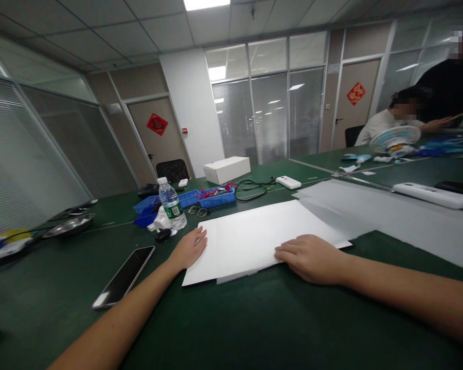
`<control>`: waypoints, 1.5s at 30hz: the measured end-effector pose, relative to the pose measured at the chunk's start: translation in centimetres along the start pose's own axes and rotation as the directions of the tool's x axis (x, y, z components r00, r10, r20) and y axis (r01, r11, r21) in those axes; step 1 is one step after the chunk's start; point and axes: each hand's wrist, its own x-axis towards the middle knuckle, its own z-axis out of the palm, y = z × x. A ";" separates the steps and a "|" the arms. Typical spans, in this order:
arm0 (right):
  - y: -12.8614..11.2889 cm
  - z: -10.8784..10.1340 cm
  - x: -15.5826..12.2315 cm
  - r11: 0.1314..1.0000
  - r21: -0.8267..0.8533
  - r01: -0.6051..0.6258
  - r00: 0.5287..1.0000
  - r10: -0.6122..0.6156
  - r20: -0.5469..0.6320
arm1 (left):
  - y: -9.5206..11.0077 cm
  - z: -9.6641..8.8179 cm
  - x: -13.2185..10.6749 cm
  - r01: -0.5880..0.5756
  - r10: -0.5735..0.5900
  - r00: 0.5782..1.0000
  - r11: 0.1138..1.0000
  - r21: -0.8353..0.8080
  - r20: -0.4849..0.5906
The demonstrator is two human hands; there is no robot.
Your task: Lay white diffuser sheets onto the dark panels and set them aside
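Note:
A stack of white paper sheets (250, 231) lies on the green table before me, with a lower sheet poking out along the near edge. My left hand (189, 247) rests at the stack's left edge, fingers laid on the top sheet. Over the near right part of the paper lies my right hand (312, 257), its fingers stretched to the left and flat on the sheet; its thumb is hidden. Larger translucent sheets (355, 205) spread out to the right, partly beside the stack.
Left of my left hand lies a phone (125, 277). Behind it stand a water bottle (172, 204), a black mouse (163, 235), glasses (198, 210) and a blue tray (218, 198) of wires. Farther back are a white box (227, 170) and, at right, a fan (395, 140) near two people.

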 end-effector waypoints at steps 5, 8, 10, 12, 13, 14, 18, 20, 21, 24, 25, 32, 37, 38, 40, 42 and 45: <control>0.2 -0.3 0.1 0.977 0.141 0.163 0.987 -0.160 -0.033 | -0.1 0.0 0.0 0.001 -0.002 1.000 0.999 -0.037 -0.014; 0.5 -0.5 0.0 0.950 0.257 0.177 0.984 -0.169 -0.050 | -0.3 0.2 0.1 0.030 -0.031 0.999 0.999 -0.020 -0.017; 0.6 -0.5 -0.1 0.940 0.299 0.167 0.986 -0.164 -0.036 | -0.5 0.3 0.2 0.067 -0.068 0.997 0.998 -0.021 -0.023; 0.9 -0.5 -0.3 0.934 0.322 0.156 0.987 -0.158 -0.019 | -0.6 0.4 0.3 0.104 -0.106 0.994 0.994 -0.039 -0.031; 1.1 -0.5 -0.3 0.932 0.328 0.151 0.988 -0.153 -0.018 | -0.6 0.4 0.4 0.120 -0.121 0.992 0.992 -0.048 -0.035; 1.4 -0.5 -0.4 0.933 0.331 0.145 0.989 -0.146 -0.022 | -0.7 0.4 0.5 0.132 -0.134 0.990 0.990 -0.053 -0.040; 3.3 -0.2 -0.8 0.945 0.312 0.100 0.995 -0.095 -0.033 | -0.8 0.4 0.7 0.229 -0.230 0.970 0.973 -0.026 -0.081; 4.3 0.1 -1.1 0.948 0.311 0.064 0.998 -0.066 -0.005 | -0.9 0.2 0.7 0.292 -0.292 0.952 0.956 -0.014 -0.097; 4.6 0.2 -1.2 0.948 0.314 0.041 0.999 -0.048 0.015 | -0.9 0.2 0.7 0.312 -0.312 0.945 0.950 -0.014 -0.099; 5.2 0.6 -1.4 0.945 0.325 -0.025 0.998 0.002 0.069 | -1.0 -0.1 0.7 0.332 -0.333 0.938 0.943 -0.029 -0.095; 5.2 0.7 -1.4 0.944 0.327 -0.038 0.997 0.011 0.083 | -1.0 -0.1 0.7 0.332 -0.334 0.938 0.943 -0.036 -0.093; 5.0 0.5 -1.4 0.923 0.382 -0.038 0.994 -0.005 0.109 | -0.5 -0.1 0.5 0.265 -0.266 0.963 0.964 -0.034 -0.045; 4.9 0.3 -1.3 0.915 0.403 -0.005 0.996 -0.032 0.086 | -0.4 0.2 0.4 0.241 -0.241 0.970 0.971 0.000 -0.044; 4.8 0.3 -1.3 0.917 0.398 -0.005 0.996 -0.031 0.084 | -0.5 0.2 0.4 0.236 -0.236 0.971 0.972 -0.002 -0.048; 4.7 0.3 -1.2 0.919 0.395 0.000 0.997 -0.030 0.069 | -0.6 0.3 0.5 0.227 -0.227 0.972 0.974 -0.010 -0.057; 4.6 0.2 -1.2 0.917 0.399 0.014 0.998 -0.039 0.054 | -0.7 0.4 0.5 0.228 -0.229 0.972 0.973 -0.016 -0.061; 4.6 0.2 -1.2 0.920 0.392 0.020 0.997 -0.048 0.063 | -0.6 0.3 0.5 0.237 -0.237 0.970 0.971 -0.011 -0.055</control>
